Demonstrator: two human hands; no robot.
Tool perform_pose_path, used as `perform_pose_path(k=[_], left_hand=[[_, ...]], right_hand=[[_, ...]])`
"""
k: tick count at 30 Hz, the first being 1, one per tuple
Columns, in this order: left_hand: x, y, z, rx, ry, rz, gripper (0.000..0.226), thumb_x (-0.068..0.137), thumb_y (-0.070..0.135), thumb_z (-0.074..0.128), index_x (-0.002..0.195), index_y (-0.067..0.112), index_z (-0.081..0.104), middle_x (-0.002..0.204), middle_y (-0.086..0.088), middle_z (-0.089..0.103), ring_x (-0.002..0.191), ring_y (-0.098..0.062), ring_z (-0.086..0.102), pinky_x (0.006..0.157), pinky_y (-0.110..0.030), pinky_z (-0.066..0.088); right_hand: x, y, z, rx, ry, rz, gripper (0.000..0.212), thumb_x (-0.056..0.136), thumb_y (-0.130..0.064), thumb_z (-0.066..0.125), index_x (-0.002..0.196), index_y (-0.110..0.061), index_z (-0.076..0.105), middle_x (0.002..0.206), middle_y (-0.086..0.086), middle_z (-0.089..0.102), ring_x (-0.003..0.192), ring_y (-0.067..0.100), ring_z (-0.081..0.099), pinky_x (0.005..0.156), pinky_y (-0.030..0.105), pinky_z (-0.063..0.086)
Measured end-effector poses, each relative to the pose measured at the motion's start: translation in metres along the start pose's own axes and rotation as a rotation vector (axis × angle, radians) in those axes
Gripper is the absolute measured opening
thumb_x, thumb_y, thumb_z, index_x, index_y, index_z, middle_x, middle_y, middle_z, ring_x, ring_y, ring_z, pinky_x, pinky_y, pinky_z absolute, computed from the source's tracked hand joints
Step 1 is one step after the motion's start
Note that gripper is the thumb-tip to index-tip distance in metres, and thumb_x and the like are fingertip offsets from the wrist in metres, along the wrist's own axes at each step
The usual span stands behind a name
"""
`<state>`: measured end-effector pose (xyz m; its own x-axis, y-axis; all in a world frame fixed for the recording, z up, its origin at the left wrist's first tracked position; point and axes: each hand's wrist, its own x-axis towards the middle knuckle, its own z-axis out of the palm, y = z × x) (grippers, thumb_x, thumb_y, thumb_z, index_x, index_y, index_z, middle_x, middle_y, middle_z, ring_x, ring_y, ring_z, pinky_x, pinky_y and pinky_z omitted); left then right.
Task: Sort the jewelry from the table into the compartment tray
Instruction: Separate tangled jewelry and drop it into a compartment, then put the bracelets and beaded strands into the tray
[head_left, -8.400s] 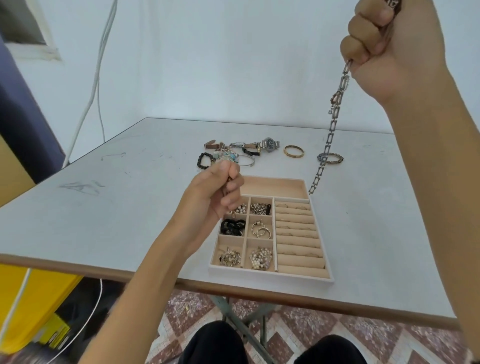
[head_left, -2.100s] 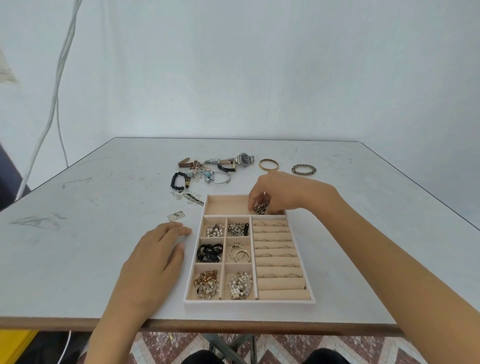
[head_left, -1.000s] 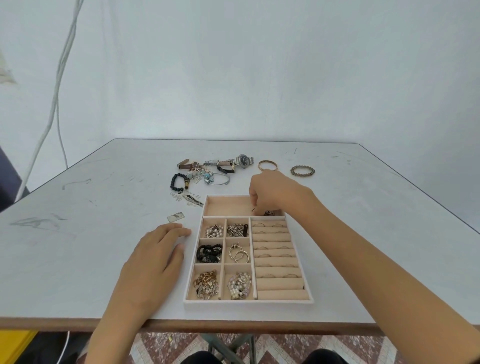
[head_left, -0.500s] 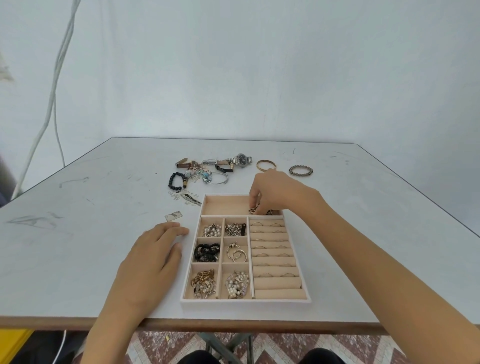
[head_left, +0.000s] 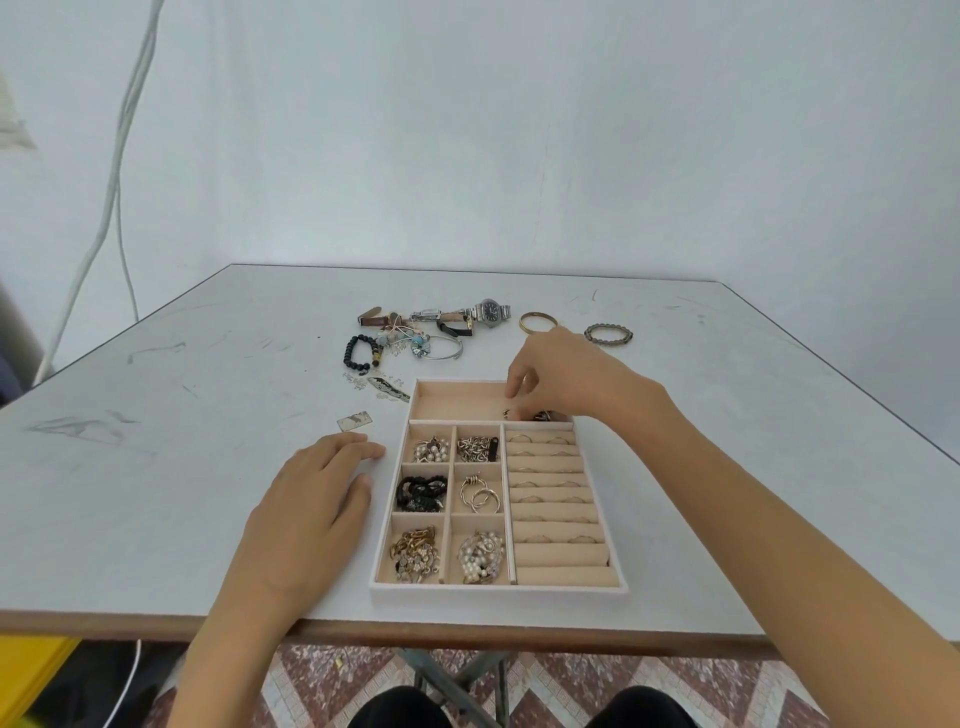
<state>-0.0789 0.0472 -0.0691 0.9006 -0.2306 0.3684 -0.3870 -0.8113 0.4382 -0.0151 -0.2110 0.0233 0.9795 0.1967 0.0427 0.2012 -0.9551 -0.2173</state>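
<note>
The beige compartment tray (head_left: 498, 590) lies near the table's front edge. Its small left cells hold earrings and chains, and its right rolls hold rings. My right hand (head_left: 566, 379) hovers over the long top compartment, its curled fingertips down on a silver link chain (head_left: 543, 415) that lies there; the thumb is hidden. My left hand (head_left: 311, 499) rests flat on the table just left of the tray. Loose jewelry lies behind the tray: a watch (head_left: 491, 310), a gold bangle (head_left: 537, 321), a beaded bracelet (head_left: 608, 333) and a black bead bracelet (head_left: 358, 353).
A small silver plate (head_left: 355, 420) and silver pendants (head_left: 387, 387) lie left of the tray's far corner. The table's brown front edge (head_left: 467, 631) runs just below the tray. White cables (head_left: 111, 197) hang on the wall at the left.
My right hand brought the long chain down from the air into the top compartment and has stayed over it. My left hand came to rest flat beside the tray and stays there.
</note>
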Motion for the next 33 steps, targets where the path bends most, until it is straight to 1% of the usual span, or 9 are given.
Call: perform_pose_path(k=[4,7,12,15,19,24,26,30,33], left_hand=[[0.000,-0.001,0.001,-0.001,-0.009,-0.001,0.036,0.095,0.027,0.035,0.124,0.027,0.056,0.133,0.012,0.047,0.125,-0.012,0.043,0.095,-0.028,0.036],[0.000,-0.001,0.001,-0.001,-0.011,0.010,0.046,0.088,0.033,0.028,0.124,0.027,0.056,0.132,0.012,0.047,0.124,-0.011,0.043,0.096,-0.027,0.035],[-0.001,0.000,0.001,0.006,0.005,0.002,0.035,0.096,0.026,0.035,0.125,0.029,0.055,0.134,0.013,0.046,0.125,-0.010,0.041,0.094,-0.026,0.035],[0.000,-0.001,0.001,0.014,0.000,0.011,0.041,0.092,0.032,0.030,0.125,0.029,0.055,0.133,0.013,0.046,0.125,-0.010,0.042,0.094,-0.025,0.034],[0.000,-0.001,0.001,0.017,-0.008,0.009,0.048,0.088,0.037,0.026,0.125,0.028,0.055,0.133,0.013,0.047,0.125,-0.011,0.042,0.097,-0.026,0.034],[0.003,-0.001,-0.001,-0.017,-0.015,-0.004,0.033,0.095,0.026,0.038,0.123,0.029,0.056,0.131,0.014,0.046,0.124,-0.010,0.042,0.097,-0.026,0.034],[0.005,0.000,-0.002,-0.041,-0.015,-0.021,0.030,0.095,0.019,0.044,0.120,0.029,0.056,0.128,0.015,0.046,0.122,-0.009,0.042,0.095,-0.025,0.033],[0.021,0.003,-0.012,0.034,-0.068,-0.042,0.032,0.090,0.033,0.040,0.115,0.031,0.059,0.121,0.013,0.051,0.113,-0.012,0.047,0.087,-0.030,0.038],[0.055,0.003,-0.020,0.065,-0.064,-0.094,0.026,0.094,0.024,0.046,0.115,0.030,0.060,0.116,0.009,0.060,0.106,-0.013,0.054,0.082,-0.031,0.042]], right_hand=[[-0.010,0.004,-0.002,0.083,0.133,-0.006,0.020,0.080,-0.036,0.071,0.096,-0.024,0.074,0.096,-0.002,0.065,0.091,0.015,0.062,0.078,0.031,0.050],[-0.018,0.015,0.000,0.281,0.288,0.026,0.017,0.083,-0.040,0.066,0.095,-0.031,0.073,0.097,-0.011,0.068,0.093,0.007,0.062,0.082,0.031,0.048],[-0.030,0.044,0.014,0.582,0.469,0.108,0.020,0.092,-0.030,0.058,0.109,-0.029,0.070,0.108,-0.015,0.067,0.102,0.000,0.059,0.087,0.020,0.041],[-0.032,0.053,0.022,0.630,0.416,0.171,0.024,0.095,-0.027,0.054,0.114,-0.025,0.068,0.106,-0.014,0.064,0.096,-0.001,0.056,0.081,0.017,0.038],[-0.028,0.056,0.031,0.551,0.306,0.172,0.024,0.097,-0.029,0.050,0.112,-0.026,0.068,0.083,-0.021,0.059,0.080,-0.004,0.053,0.075,0.018,0.040],[-0.024,0.059,0.038,0.434,0.276,0.183,0.026,0.097,-0.033,0.047,0.112,-0.028,0.068,0.105,-0.012,0.068,0.103,0.009,0.058,0.092,0.034,0.046],[-0.024,0.059,0.040,0.423,0.278,0.187,0.026,0.097,-0.034,0.047,0.110,-0.028,0.068,0.105,-0.012,0.068,0.103,0.009,0.059,0.091,0.035,0.047],[-0.022,0.059,0.042,0.385,0.298,0.203,0.025,0.097,-0.036,0.046,0.108,-0.029,0.067,0.104,-0.013,0.068,0.103,0.009,0.058,0.086,0.032,0.045],[-0.021,0.056,0.042,0.346,0.306,0.219,0.026,0.097,-0.035,0.045,0.108,-0.028,0.067,0.106,-0.012,0.067,0.103,0.010,0.057,0.078,0.030,0.041]])
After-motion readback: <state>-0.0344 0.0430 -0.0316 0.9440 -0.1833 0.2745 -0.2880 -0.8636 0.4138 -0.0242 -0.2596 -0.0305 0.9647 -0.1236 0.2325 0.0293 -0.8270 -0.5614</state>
